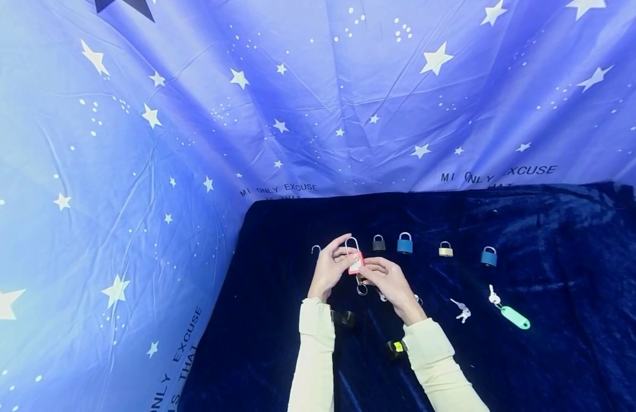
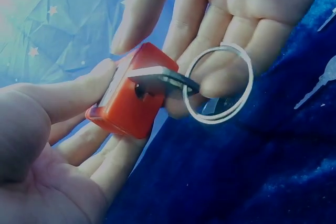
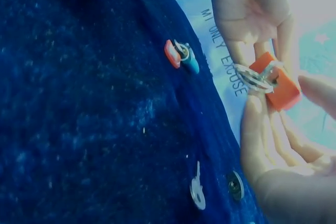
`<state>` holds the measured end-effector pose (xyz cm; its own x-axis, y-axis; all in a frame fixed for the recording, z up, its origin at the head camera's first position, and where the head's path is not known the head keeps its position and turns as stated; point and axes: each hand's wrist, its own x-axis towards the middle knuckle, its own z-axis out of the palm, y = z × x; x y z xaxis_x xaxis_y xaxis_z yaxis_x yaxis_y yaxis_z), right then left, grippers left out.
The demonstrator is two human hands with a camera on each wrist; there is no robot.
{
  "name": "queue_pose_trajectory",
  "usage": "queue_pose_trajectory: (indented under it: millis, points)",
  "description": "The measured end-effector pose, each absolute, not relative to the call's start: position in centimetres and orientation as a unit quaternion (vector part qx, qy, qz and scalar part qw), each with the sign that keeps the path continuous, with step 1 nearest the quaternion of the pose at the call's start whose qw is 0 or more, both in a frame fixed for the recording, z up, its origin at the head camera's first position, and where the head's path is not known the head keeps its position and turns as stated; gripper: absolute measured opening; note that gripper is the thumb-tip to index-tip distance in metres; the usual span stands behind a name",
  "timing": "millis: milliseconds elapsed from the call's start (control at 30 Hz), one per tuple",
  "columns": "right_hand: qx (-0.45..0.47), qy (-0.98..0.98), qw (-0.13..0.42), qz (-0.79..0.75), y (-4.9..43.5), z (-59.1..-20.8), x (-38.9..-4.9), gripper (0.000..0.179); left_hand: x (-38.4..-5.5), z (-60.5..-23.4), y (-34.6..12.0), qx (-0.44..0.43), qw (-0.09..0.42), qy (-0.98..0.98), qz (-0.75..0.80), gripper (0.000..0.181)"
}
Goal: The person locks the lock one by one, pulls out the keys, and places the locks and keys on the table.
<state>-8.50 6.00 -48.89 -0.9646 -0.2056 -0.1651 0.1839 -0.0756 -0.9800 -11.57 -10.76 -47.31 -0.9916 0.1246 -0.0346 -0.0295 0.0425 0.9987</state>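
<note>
A red padlock (image 1: 356, 264) with a tall silver shackle is held up between both hands. My left hand (image 1: 328, 272) grips it, thumb on the pale-labelled face and fingers behind. From the right, my right hand (image 1: 392, 283) holds its other side; the left wrist view shows the thumb at the edge of the body and fingers behind. A key (image 2: 152, 74) sits at the keyhole in the padlock's underside, and a split ring (image 2: 251, 80) hangs from it. No finger pinches the key. Whether the shackle is locked, I cannot tell.
On the dark blue velvet cloth (image 1: 277, 355) stand a black padlock (image 1: 379, 245), blue padlock (image 1: 405, 246), brass padlock (image 1: 445, 251) and another blue padlock (image 1: 489, 257). Nearer lie loose keys (image 1: 462, 312) and a green key tag (image 1: 515, 318). A starry curtain (image 1: 338, 154) hangs behind.
</note>
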Motion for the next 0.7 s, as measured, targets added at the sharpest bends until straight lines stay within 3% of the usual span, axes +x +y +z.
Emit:
queue_pose_trajectory:
  millis: [167,700]
  points:
    - [-0.031,0.671,0.159,-0.724,6.13,-49.45,-8.26,0.044,-11.89,-47.64,-10.89,0.018,0.038,0.716,0.697,0.06]
    - [-0.033,0.682,0.146,-0.715,5.37,-49.84,-8.26,0.036,-11.72,-47.22,-10.4,0.032,0.03,0.709,0.704,0.059]
